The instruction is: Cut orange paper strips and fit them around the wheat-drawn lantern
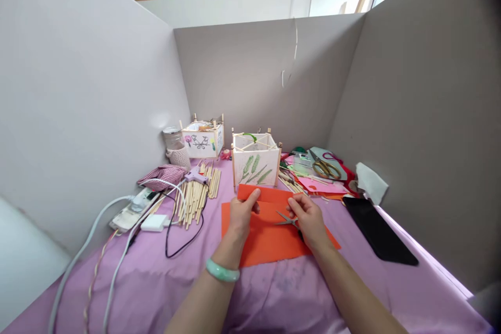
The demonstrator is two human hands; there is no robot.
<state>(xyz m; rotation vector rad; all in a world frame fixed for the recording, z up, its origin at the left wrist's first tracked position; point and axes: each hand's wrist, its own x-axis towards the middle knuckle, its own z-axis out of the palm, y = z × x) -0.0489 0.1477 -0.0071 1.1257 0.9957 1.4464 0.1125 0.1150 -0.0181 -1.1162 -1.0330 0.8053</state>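
Observation:
My left hand [243, 212], with a pale green bangle on its wrist, is closed on the left edge of an orange paper piece [270, 196]. At that piece's right edge, my right hand [307, 215] pinches it between thumb and fingertips. Small scissors [287, 219] show beside the right palm with their blades parted and pointing left. Their handle is partly hidden, so whether they hang from the hand or lie on the paper is unclear. A larger orange paper sheet [266, 250] lies flat on the purple cloth under both hands.
Ahead stands a white stick-framed box [256, 164] with painted green plants. Wooden sticks [191, 201], a glue gun [195, 175] and cables [113, 282] lie left. Gold-handled scissors [324, 168], coloured paper [321, 186] and a black phone-like slab [378, 229] are right. Grey panels [266, 78] enclose the table.

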